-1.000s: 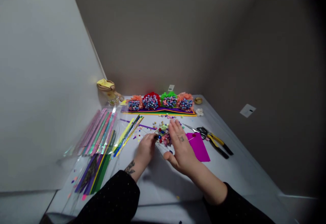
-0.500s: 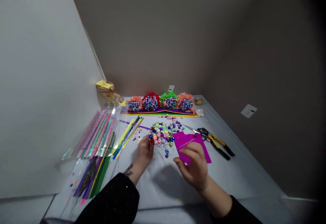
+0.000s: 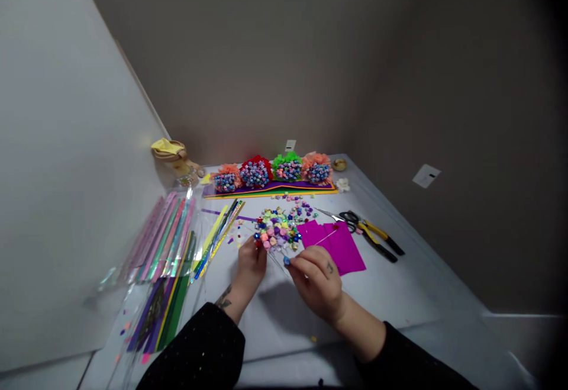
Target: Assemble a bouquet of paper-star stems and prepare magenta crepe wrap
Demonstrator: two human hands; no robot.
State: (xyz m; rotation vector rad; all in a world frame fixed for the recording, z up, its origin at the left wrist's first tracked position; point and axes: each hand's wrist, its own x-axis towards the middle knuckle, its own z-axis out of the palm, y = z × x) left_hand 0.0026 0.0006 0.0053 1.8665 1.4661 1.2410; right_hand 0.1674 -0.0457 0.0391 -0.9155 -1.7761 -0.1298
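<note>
A bunch of small multicoloured folded paper stars (image 3: 276, 229) on thin wire stems is held upright in my left hand (image 3: 249, 266), whose fingers are closed round the stems. Just below the bunch, my right hand (image 3: 318, 280) pinches a blue paper star (image 3: 286, 261) between thumb and fingertips. Its stem is hard to make out. Behind my right hand lies a sheet of magenta paper (image 3: 348, 251), with a single red star (image 3: 336, 226) on a wire across it. Loose stars (image 3: 302, 208) are scattered beyond the bunch.
Scissors (image 3: 349, 218) and yellow-black pliers (image 3: 380, 241) lie at the right. Paper strips (image 3: 219, 239), some in clear packets (image 3: 166, 236), cover the left side. Several star bouquets in ruffled paper (image 3: 256, 172) stand at the back on folded coloured sheets (image 3: 270, 189), near a basket (image 3: 171, 152).
My right hand has moved left from over the magenta paper to the underside of the bunch and closed on the blue star. My left hand still holds the bunch. The view has shifted slightly.
</note>
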